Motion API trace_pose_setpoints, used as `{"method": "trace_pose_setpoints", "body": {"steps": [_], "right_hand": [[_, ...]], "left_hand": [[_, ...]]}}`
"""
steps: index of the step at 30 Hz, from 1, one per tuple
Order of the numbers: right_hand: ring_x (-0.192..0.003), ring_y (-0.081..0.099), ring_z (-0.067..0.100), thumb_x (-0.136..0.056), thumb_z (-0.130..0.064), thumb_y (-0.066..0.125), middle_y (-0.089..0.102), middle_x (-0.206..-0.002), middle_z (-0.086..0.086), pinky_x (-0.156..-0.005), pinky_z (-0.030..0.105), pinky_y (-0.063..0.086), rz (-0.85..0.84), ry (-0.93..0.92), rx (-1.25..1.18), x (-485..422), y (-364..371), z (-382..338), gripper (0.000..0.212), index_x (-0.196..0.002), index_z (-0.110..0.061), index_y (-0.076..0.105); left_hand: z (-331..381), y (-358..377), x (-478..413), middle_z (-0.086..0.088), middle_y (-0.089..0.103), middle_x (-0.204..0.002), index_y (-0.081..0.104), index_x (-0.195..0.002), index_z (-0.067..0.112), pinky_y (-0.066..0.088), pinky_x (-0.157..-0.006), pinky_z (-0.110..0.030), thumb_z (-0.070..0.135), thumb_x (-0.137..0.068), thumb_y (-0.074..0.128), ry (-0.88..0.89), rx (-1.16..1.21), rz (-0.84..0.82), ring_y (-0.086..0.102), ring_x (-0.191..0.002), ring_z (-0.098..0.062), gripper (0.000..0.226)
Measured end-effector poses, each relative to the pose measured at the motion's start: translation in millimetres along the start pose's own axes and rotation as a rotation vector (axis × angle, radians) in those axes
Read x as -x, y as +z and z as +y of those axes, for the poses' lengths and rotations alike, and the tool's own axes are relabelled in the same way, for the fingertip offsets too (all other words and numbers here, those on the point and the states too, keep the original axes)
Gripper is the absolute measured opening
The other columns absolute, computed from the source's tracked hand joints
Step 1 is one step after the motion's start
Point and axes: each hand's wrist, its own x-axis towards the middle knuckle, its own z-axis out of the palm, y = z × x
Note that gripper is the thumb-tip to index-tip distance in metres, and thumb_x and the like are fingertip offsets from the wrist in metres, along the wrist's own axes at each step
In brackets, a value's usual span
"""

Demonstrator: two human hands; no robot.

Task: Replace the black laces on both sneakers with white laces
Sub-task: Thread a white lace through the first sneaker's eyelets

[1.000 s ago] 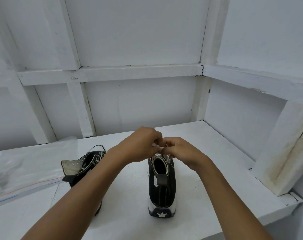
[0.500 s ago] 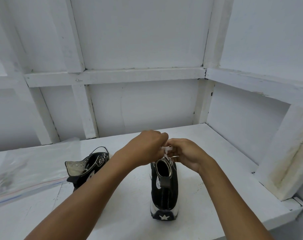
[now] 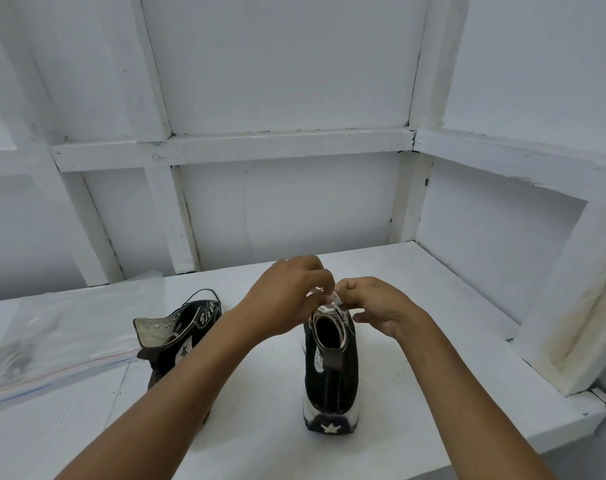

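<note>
White table [image 3: 415, 306], upright sneaker [image 3: 332, 368], both hands pinching white lace [image 3: 332, 299]

The upright black canvas high-top sneaker [image 3: 331, 368] faced away, hiding its eyelets from us. We saw only a scrap of flat white lace [image 3: 334, 297] pinched between left hand [image 3: 287, 299] and right hand [image 3: 374, 306]. Our left forearm [image 3: 190, 375] covered the toe of the second black sneaker [image 3: 177, 337]; the clear plastic zip bag [image 3: 52, 337] was blurred, cut off leftward.

Black high-top sneaker [image 3: 331, 358] with white sole and white heel star, white lace [image 3: 333, 299], second black sneaker [image 3: 177, 341] with cream lining, possibly white printed markings, white table [image 3: 415, 341], clear bag [image 3: 62, 341] with red-and-blue zip strip
</note>
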Motion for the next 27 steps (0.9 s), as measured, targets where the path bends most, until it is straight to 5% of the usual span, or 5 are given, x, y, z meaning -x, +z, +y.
{"method": "trace_pose_setpoints", "body": {"steps": [7,16,19,24,27], "right_hand": [[-0.092,0.056,0.017,-0.094,-0.031,0.064,0.064,-0.090,0.004,-0.073,0.030,0.040,0.152,0.051,0.130,-3.2,0.7,1.4,0.026,-0.072,-0.017,0.063],[-0.061,0.034,0.019,-0.092,-0.019,0.062,0.037,-0.061,0.007,-0.065,0.032,0.028,0.325,0.000,0.309,-4.2,16.4,-8.0,0.046,-0.054,-0.011,0.037],[-0.059,0.036,0.019,-0.092,-0.023,0.062,0.040,-0.059,0.005,-0.060,0.031,0.029,0.353,-0.009,0.362,1.8,15.6,-6.1,0.044,-0.054,-0.009,0.044],[-0.099,0.060,0.021,-0.095,-0.024,0.060,0.070,-0.102,0.004,-0.087,0.032,0.047,0.437,-0.115,0.395,23.6,18.7,-16.1,0.024,-0.089,-0.003,0.070],[-0.093,0.060,0.022,-0.094,-0.017,0.053,0.070,-0.093,0.003,-0.079,0.031,0.049,0.479,-0.210,0.405,35.7,31.3,-32.1,0.022,-0.089,0.000,0.066]], "left_hand": [[8.6,-1.7,19.0,0.008,0.058,-0.108,0.063,-0.100,0.021,0.027,-0.097,-0.036,0.034,-0.098,0.056,-0.138,-0.032,-0.001,0.041,-0.111,-0.012,0.015],[29.7,-4.2,36.1,0.009,0.055,-0.100,0.050,-0.092,0.025,0.029,-0.099,-0.039,0.026,-0.103,0.049,-0.324,0.138,-0.086,0.043,-0.106,-0.013,0.011],[33.9,-2.7,36.3,0.011,0.054,-0.098,0.051,-0.092,0.022,0.034,-0.100,-0.043,0.029,-0.102,0.051,-0.426,0.234,-0.066,0.043,-0.099,-0.011,0.013],[43.4,-15.9,37.7,0.015,0.057,-0.091,0.053,-0.106,0.019,0.045,-0.077,-0.020,0.027,-0.099,0.058,-0.567,0.410,0.103,0.057,-0.087,-0.005,0.012],[43.6,-37.0,43.3,0.011,0.057,-0.092,0.051,-0.115,0.018,0.041,-0.053,-0.011,0.021,-0.100,0.055,-0.682,0.423,0.196,0.057,-0.078,-0.010,0.016]]}}
